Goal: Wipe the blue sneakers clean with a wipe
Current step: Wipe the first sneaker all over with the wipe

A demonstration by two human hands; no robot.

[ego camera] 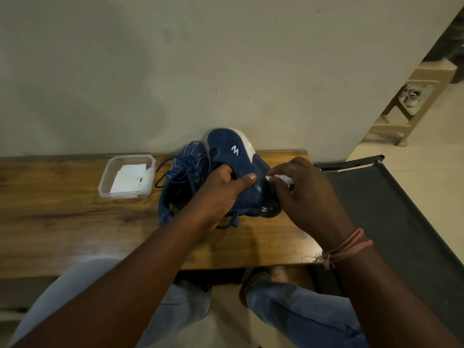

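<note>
Just below the middle of the frame, my left hand gripped the tilted blue sneaker, fingers tucked down into its opening and the thumb laid flat along the outside of the collar. My right hand sat just to the right of it, fingers curled round a small bunched white wipe and pressing it against the dark heel panel of that shoe. The sneaker stood tipped with its white sole turned toward the wall at the top of the frame, its lower end resting on the wooden table.

I judged the shoe light enough for one hand, with a soft knit upper that would give under pressure (hence the fingers inside, backing the fabric). The heel panel looked smoother and stiffer, so the wipe might slide there; the collar seemed the sound place to hold. The wipe itself was limp and would need to stay folded.

Touching the held shoe on its left lay the second blue sneaker, laces loose, opening up. Further left on the table stood a clear plastic tub holding more white wipes. A dark chair filled the right side, and my jeans showed at the bottom.
</note>
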